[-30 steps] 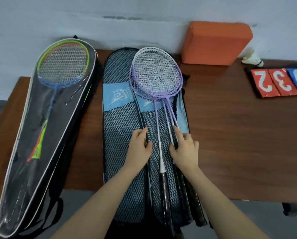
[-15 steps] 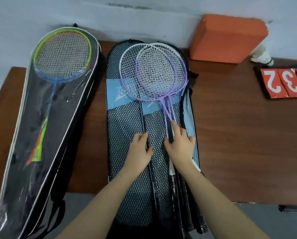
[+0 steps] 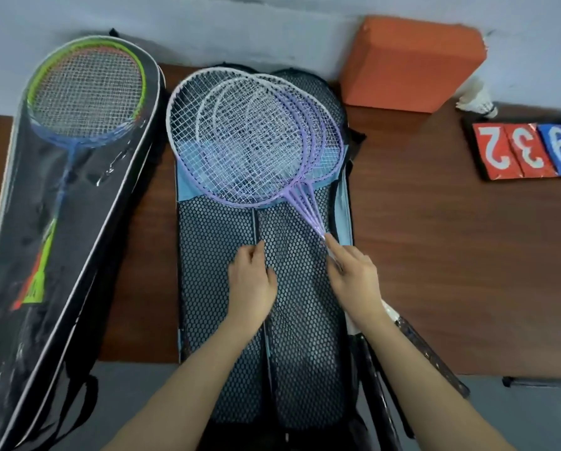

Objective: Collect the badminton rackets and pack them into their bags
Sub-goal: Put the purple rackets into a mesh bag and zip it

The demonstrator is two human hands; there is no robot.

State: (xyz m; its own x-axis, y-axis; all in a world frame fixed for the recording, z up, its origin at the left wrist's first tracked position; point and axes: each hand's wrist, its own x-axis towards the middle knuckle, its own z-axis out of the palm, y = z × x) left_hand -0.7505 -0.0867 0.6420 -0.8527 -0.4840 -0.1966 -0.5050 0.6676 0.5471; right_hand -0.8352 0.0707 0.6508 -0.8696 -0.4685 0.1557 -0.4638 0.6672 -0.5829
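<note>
Two purple-and-white rackets (image 3: 256, 141) lie with their heads overlapped on top of the blue mesh bag (image 3: 214, 255) in the middle of the table; the heads look blurred. My right hand (image 3: 354, 278) grips their thin shafts just below the heads, and the dark handles (image 3: 429, 353) stick out to the lower right past the bag's edge. My left hand (image 3: 251, 281) pinches the bag's black centre strip. At the left, a green-and-blue racket (image 3: 87, 92) sits inside a black bag with a clear front (image 3: 77, 239).
An orange block (image 3: 409, 63) stands against the wall behind the mesh bag. A white shuttlecock (image 3: 477, 99) and red and blue number cards (image 3: 530, 148) lie at the far right. Bare brown table (image 3: 451, 255) stretches right of the bag. Both bags overhang the front edge.
The racket heads have swung left across the bag top while the handles swung out to the right. My right hand moved right with the shafts. My left hand stayed on the centre strip.
</note>
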